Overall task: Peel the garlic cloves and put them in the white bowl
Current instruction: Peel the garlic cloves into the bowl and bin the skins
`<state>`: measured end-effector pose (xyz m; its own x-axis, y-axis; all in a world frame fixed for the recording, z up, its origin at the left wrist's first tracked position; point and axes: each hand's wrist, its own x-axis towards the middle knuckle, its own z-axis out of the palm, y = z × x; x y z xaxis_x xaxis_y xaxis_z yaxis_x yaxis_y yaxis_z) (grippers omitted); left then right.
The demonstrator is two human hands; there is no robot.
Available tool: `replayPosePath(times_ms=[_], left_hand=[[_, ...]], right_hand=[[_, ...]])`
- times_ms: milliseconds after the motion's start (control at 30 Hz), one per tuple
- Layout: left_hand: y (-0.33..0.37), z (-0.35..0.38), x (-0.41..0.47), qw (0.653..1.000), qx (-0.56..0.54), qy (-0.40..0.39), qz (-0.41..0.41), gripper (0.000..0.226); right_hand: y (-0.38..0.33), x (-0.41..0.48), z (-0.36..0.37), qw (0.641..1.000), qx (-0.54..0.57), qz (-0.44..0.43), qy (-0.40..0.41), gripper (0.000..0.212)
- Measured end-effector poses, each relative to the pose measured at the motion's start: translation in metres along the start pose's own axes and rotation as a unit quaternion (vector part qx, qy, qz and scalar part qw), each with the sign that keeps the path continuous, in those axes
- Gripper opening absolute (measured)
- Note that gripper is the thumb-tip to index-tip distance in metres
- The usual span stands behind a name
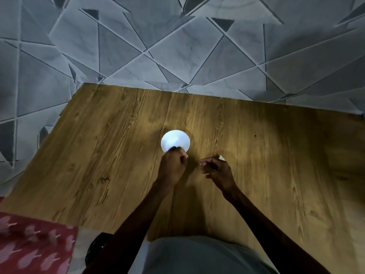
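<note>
Your grey shirt (197, 256) fills the near edge. Your left hand (173, 164), fingers curled and contents indeterminate, overlaps the near rim of the white bowl (174, 138). Your right hand (215, 170), also curled, has a pale garlic clove (221, 157) at its far side, right of the bowl; grip unconfirmed.
</note>
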<state>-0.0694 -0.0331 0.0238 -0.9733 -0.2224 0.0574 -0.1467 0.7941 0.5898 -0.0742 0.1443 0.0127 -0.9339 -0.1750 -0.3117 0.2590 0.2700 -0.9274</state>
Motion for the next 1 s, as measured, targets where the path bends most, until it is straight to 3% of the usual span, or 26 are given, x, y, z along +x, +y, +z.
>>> replayPosePath(times_ms=[100, 233, 467, 633, 700, 867, 1000], left_hand=[[-0.007, -0.01, 0.039, 0.999, 0.012, 0.009, -0.036, 0.014], [-0.029, 0.003, 0.073, 0.986, 0.083, -0.084, -0.113, 0.022], [-0.033, 0.019, 0.09, 0.979, 0.14, -0.116, -0.093, 0.024], [-0.014, 0.002, 0.078, 0.997, 0.041, -0.029, -0.054, 0.018], [0.006, -0.003, 0.06, 0.998, -0.027, -0.026, -0.042, 0.015], [0.03, 0.031, 0.019, 0.979, -0.126, -0.159, -0.022, 0.007], [0.032, 0.063, 0.011, 0.963, -0.133, -0.218, -0.091, 0.018]], right_hand=[[-0.003, 0.01, -0.005, 1.0, -0.009, -0.002, 0.02, 0.015], [-0.004, 0.018, -0.016, 0.999, -0.017, -0.011, 0.034, 0.015], [0.002, 0.027, -0.041, 0.994, -0.054, -0.061, 0.068, 0.014], [0.012, 0.038, -0.063, 0.976, -0.147, -0.056, 0.148, 0.015], [0.022, 0.044, -0.07, 0.972, -0.187, -0.034, 0.142, 0.01], [0.035, 0.056, -0.061, 0.956, -0.278, -0.064, 0.067, 0.01], [0.031, 0.06, -0.051, 0.95, -0.298, -0.075, 0.055, 0.009]])
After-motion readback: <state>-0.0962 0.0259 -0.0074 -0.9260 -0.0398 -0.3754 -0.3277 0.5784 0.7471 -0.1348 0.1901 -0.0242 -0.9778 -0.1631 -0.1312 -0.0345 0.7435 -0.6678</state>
